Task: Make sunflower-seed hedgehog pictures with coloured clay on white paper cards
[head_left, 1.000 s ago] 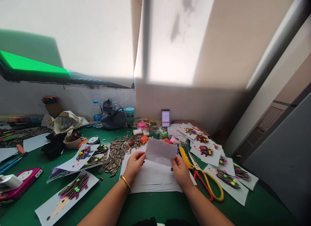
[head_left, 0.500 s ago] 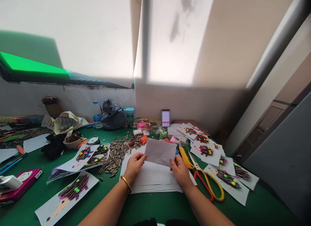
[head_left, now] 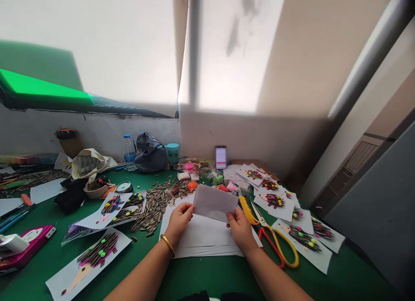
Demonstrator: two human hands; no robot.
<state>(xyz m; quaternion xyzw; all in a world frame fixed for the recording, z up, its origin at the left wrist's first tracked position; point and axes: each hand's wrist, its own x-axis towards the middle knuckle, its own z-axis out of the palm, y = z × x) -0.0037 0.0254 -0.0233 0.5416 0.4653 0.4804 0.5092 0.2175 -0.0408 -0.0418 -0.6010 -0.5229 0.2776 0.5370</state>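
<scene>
At the near edge, the two forearms reach in over a green tabletop. The left hand, with a gold bangle at its wrist, pinches the left edge of a small paper sheet between thumb and fingers. The right hand grips the same sheet near its near right corner, the thumb on top. The sheet is tilted up, above the far part of a stack of larger white paper.

On the near left lies a hedgehog card with dark spines and bright green balls; left of it is a magenta case. Just right of the right hand lie scissors with one red and one yellow handle loop, the blades pointing away, beside a yellow-handled tool.

Farther on, striped seeds are heaped left of the stack, touching more hedgehog cards. On the right, finished-looking cards overlap in a spread.

Beyond the sheet are an orange packet and a pink packet. Farthest, along the wall, stand a water bottle, a grey-blue bag, a teal-lidded cup and an upright phone.
</scene>
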